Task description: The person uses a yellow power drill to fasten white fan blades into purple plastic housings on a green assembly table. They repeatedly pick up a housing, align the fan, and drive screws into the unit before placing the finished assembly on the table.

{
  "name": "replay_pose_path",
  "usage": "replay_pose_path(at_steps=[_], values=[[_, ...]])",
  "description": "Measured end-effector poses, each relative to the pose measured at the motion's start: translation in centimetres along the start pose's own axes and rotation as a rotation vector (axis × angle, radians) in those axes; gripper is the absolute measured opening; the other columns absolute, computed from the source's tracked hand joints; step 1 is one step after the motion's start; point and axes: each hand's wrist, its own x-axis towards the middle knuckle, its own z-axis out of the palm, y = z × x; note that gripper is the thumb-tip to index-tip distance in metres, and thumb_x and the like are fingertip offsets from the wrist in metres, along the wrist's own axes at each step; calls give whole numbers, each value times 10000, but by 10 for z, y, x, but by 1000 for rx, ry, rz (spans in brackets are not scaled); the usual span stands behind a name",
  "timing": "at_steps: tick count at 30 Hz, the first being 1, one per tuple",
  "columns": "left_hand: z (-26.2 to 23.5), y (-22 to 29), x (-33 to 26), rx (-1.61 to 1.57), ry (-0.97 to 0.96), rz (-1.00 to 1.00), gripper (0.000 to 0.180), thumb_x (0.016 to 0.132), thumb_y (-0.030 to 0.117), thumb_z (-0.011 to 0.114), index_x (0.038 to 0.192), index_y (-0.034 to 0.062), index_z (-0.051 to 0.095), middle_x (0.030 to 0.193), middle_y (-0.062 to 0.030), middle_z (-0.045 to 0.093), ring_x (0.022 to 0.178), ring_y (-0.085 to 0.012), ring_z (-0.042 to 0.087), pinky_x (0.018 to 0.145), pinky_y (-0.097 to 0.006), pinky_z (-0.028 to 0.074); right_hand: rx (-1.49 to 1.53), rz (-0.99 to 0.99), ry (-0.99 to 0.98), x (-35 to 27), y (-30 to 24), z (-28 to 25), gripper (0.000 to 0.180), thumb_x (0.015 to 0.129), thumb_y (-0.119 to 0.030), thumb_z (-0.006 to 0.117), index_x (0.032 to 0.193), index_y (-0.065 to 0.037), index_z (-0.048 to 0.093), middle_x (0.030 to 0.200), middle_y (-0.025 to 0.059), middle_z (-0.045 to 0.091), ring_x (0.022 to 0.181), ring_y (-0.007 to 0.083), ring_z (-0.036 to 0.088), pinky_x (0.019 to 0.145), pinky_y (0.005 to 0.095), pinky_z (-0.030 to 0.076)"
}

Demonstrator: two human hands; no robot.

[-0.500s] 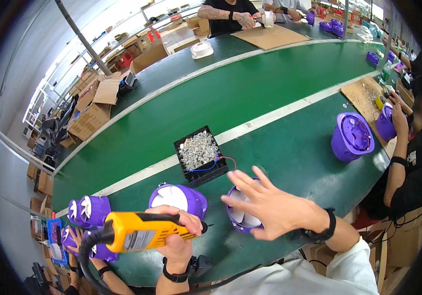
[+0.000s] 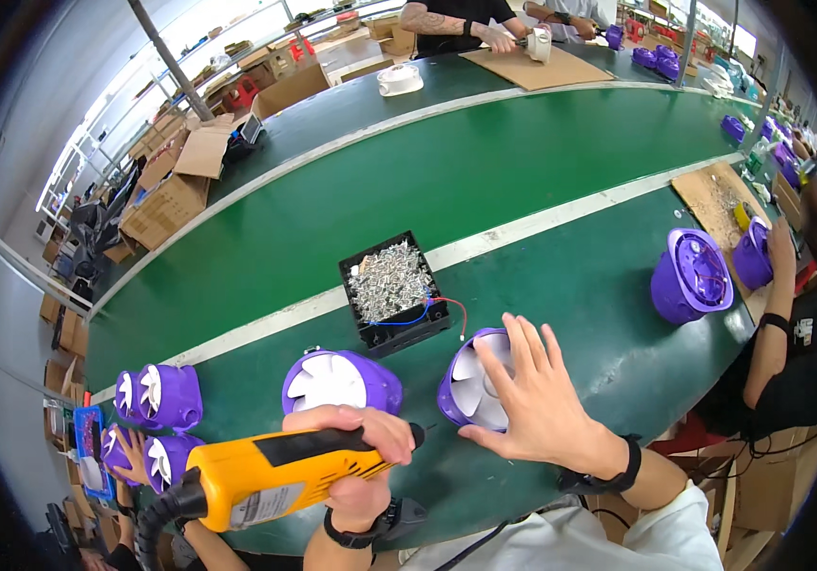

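Observation:
My left hand (image 2: pixel 361 466) is wrapped round a yellow and black electric screwdriver (image 2: pixel 280 468), its bit pointing right toward a purple fan housing with white blades (image 2: pixel 470 385). Stretched fingers of my right hand (image 2: pixel 542 400) lie over the right side of that housing, hiding part of it; whether the palm presses on it I cannot tell. Left of it, just beyond my left hand, sits a second purple fan housing (image 2: pixel 380 381), its white blades facing up. Behind the two stands a black box (image 2: pixel 399 335) heaped with small metal screws; a red and a blue wire lie at its front.
More purple fan housings (image 2: pixel 178 404) stand at the left, with another person's hand (image 2: pixel 123 457) on one. At right, a purple housing (image 2: pixel 680 285) sits near a co-worker's arm (image 2: pixel 770 352) and a wooden board (image 2: pixel 713 195). A green belt (image 2: pixel 332 219) with pale edging runs behind the box.
My right hand has shifted right and turned more upright, uncovering more of the fan's blades. The screwdriver in my left hand has moved slightly right and down. The view has shifted a little.

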Motion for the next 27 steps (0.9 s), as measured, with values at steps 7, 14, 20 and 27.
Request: replay_pose_path(at_steps=[7, 14, 20, 27], values=[[10, -8, 6, 12, -28, -101, 639, 805, 556, 617, 1047, 23, 361, 632, -76, 547, 524, -185, 537, 519, -327, 470, 110, -228, -51, 11, 16, -5, 810, 639, -435, 698, 1272, -5, 433, 1231, 251, 378, 1154, 396, 380, 960, 471, 332], [17, -15, 8, 159, -41, -83, 638, 816, 633, 537, 1007, 53, 352, 542, -67, 477, 417, -191, 466, 418, -326, 423, 142, -234, -36, 10, 19, -4, 797, 632, -427, 692, 1257, -2, 441, 1229, 246, 373, 1149, 392, 376, 945, 468, 341], [21, -15, 9, 156, -50, -91, 640, 812, 638, 536, 1006, 56, 353, 539, -62, 472, 414, -187, 463, 414, -319, 420, 146, -226, -33, 9, 21, -3, 786, 624, -406, 692, 1250, -1, 444, 1234, 251, 372, 1160, 399, 372, 949, 472, 341], [22, -16, 10, 165, -70, -113, 638, 809, 643, 534, 1002, 60, 360, 550, -61, 478, 408, -172, 453, 403, -312, 414, 158, -220, -30, 9, 22, -2, 788, 624, -403, 696, 1251, 2, 445, 1240, 254, 373, 1164, 401, 373, 960, 472, 340]])
